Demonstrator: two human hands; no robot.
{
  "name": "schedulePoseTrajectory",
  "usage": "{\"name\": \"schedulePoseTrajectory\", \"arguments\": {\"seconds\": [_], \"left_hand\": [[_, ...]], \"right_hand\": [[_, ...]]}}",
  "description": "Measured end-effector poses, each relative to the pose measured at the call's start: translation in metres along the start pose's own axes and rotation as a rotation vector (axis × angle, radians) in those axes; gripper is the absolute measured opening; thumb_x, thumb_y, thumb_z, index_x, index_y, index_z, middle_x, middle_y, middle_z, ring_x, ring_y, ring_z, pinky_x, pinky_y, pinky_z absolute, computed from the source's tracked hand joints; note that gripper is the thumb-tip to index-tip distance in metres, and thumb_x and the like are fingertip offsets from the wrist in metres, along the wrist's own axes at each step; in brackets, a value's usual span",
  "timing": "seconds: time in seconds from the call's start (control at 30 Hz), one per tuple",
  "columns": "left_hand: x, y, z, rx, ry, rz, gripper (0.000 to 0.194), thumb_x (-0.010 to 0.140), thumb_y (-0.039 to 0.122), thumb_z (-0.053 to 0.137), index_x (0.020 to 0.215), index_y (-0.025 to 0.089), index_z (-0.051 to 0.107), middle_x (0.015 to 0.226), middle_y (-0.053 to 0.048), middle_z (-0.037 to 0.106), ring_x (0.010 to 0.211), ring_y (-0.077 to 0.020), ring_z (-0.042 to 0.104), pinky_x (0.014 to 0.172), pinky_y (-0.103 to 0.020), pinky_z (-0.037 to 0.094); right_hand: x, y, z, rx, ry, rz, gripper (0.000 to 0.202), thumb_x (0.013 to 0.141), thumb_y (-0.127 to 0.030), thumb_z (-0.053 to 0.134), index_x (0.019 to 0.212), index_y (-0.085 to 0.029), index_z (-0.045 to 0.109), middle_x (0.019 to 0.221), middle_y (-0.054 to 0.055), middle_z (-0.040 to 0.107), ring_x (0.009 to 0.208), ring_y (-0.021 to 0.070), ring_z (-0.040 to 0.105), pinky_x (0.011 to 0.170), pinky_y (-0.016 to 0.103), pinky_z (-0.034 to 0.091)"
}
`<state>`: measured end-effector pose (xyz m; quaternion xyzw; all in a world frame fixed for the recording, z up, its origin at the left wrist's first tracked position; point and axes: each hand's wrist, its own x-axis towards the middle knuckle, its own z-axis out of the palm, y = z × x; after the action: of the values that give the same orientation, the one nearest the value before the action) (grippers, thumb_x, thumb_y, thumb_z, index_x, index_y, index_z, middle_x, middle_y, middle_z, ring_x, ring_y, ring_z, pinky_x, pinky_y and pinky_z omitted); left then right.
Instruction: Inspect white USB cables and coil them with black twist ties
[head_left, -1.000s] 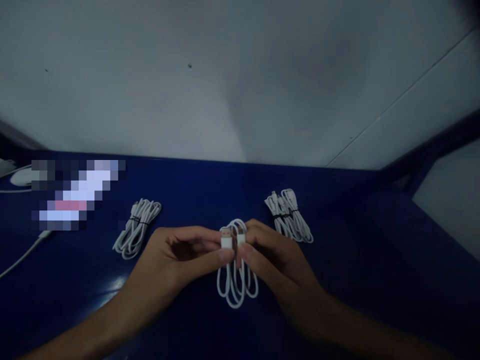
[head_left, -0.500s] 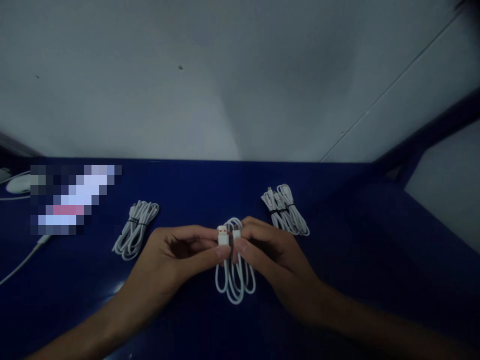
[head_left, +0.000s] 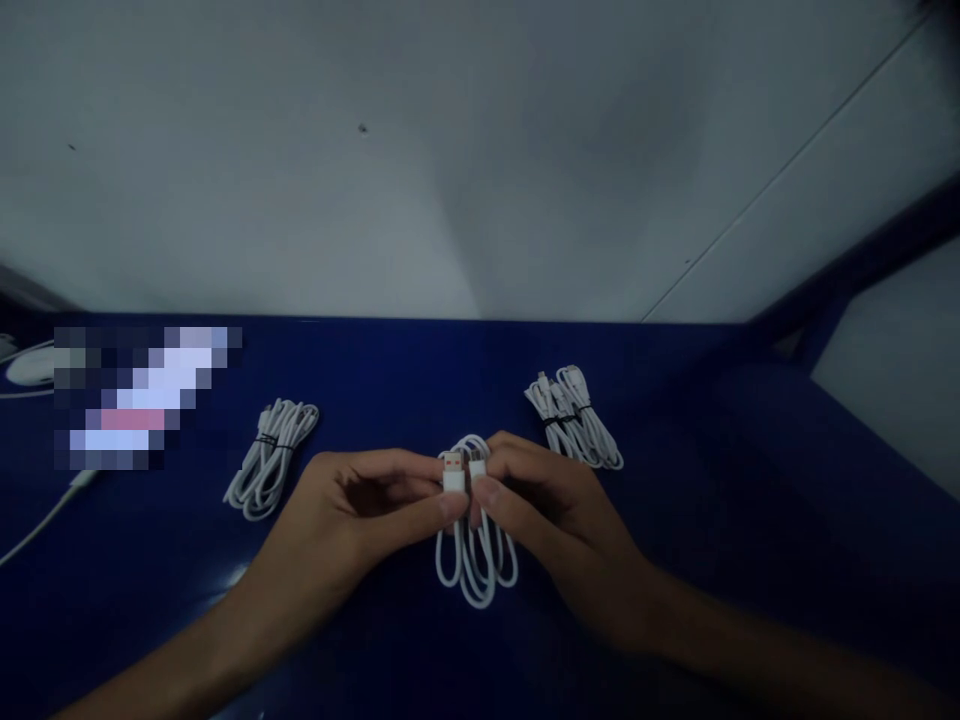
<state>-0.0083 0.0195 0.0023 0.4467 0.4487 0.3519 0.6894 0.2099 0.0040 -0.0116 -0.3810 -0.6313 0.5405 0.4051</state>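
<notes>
Between my two hands is a white USB cable (head_left: pixel 478 590), folded into several loops that hang below my fingers. My left hand (head_left: pixel 360 505) pinches it by the wide USB plug, whose orange inside faces up toward me. With thumb and fingers my right hand (head_left: pixel 555 505) pinches the smaller plug at the other end, right beside the first. Both plugs point away from me, and a loop arches behind them. Part of the coil is hidden behind my fingers and thumbs.
Tied white cables (head_left: pixel 271 460) lie left of my hands on the blue table (head_left: pixel 420 380). More tied bundles (head_left: pixel 574 420) lie at the right. A pixelated device (head_left: pixel 154 400) with a white cord (head_left: pixel 45 525) is far left. A pale wall (head_left: pixel 450 200) rises behind.
Both hands and the held cable have shifted very slightly to the right. The grip on both plugs stays the same, and the tied bundles lie as before.
</notes>
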Motion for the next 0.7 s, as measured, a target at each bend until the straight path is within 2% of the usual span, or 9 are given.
{"name": "schedulePoseTrajectory", "arguments": {"seconds": [0.17, 0.37, 0.57, 0.7], "left_hand": [[0.0013, -0.0047, -0.0028, -0.010, -0.015, -0.015, 0.026, 0.082, 0.012, 0.096, 0.102, 0.029, 0.093, 0.084, 0.000, 0.088, 0.081, -0.0160, 0.081, 0.076, -0.020, 0.059], [-0.0021, -0.0063, -0.0031, 0.005, 0.004, -0.003, 0.027, 0.084, 0.013, 0.095, 0.106, 0.028, 0.093, 0.088, -0.002, 0.089, 0.083, -0.0175, 0.082, 0.077, -0.022, 0.060], [-0.0038, -0.0042, -0.0014, 0.027, 0.040, 0.007, 0.027, 0.078, 0.015, 0.099, 0.102, 0.027, 0.093, 0.087, -0.003, 0.089, 0.084, -0.0199, 0.082, 0.078, -0.024, 0.062], [-0.0022, -0.0046, -0.0021, 0.036, 0.036, 0.003, 0.028, 0.080, 0.015, 0.097, 0.105, 0.027, 0.093, 0.088, -0.003, 0.089, 0.082, -0.0182, 0.081, 0.075, -0.022, 0.060]], "right_hand": [[0.0011, -0.0009, -0.0015, -0.013, 0.005, 0.013, 0.030, 0.114, -0.034, 0.062, 0.088, -0.022, 0.073, 0.087, 0.000, 0.059, 0.076, 0.0152, 0.053, 0.068, 0.033, 0.043], [-0.0019, -0.0024, -0.0008, -0.013, 0.008, 0.008, 0.032, 0.115, -0.036, 0.059, 0.089, -0.024, 0.073, 0.089, 0.001, 0.061, 0.078, 0.0168, 0.055, 0.070, 0.034, 0.045], [0.0001, 0.0016, -0.0024, -0.032, 0.008, -0.038, 0.031, 0.114, -0.036, 0.060, 0.090, -0.023, 0.074, 0.090, 0.002, 0.064, 0.079, 0.0175, 0.058, 0.072, 0.034, 0.047], [0.0010, 0.0035, -0.0028, -0.020, 0.023, -0.023, 0.031, 0.114, -0.036, 0.061, 0.090, -0.023, 0.074, 0.089, 0.001, 0.065, 0.078, 0.0168, 0.057, 0.070, 0.034, 0.046]]}}
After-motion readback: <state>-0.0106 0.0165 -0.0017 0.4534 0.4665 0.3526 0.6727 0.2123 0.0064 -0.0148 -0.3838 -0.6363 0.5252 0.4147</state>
